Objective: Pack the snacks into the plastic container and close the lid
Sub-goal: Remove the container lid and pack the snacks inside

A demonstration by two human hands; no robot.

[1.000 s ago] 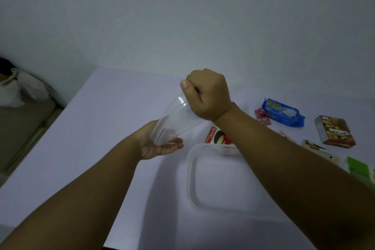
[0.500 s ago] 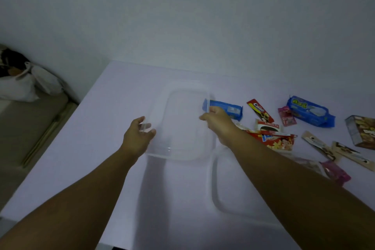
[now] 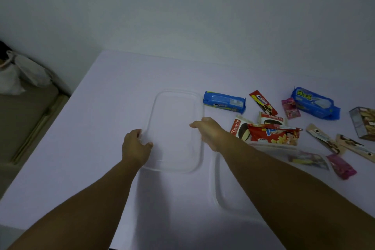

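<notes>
A clear plastic container (image 3: 174, 128) stands open side up on the white table (image 3: 91, 148). My left hand (image 3: 136, 146) grips its left rim and my right hand (image 3: 209, 130) holds its right rim. The clear lid (image 3: 220, 199) lies flat to the right, partly under my right forearm. Snacks lie scattered right of the container: a blue Oreo pack (image 3: 224, 102), a red Oreo stick (image 3: 263, 102), two Choco Pie packets (image 3: 240, 128), a red snack bag (image 3: 274, 134), a large blue pack (image 3: 315, 103) and a brown box (image 3: 363, 123).
Small pink candy packs (image 3: 290, 108) and beige sachets (image 3: 324, 141) lie among the snacks, and one pink pack (image 3: 342, 166) sits by the lid's far corner. White bags (image 3: 18, 75) rest on a low surface beyond the table's left edge. A plain wall stands behind.
One second ago both hands held the container tilted in the air above the table. It now rests flat on the table left of the lid, with a hand on each side.
</notes>
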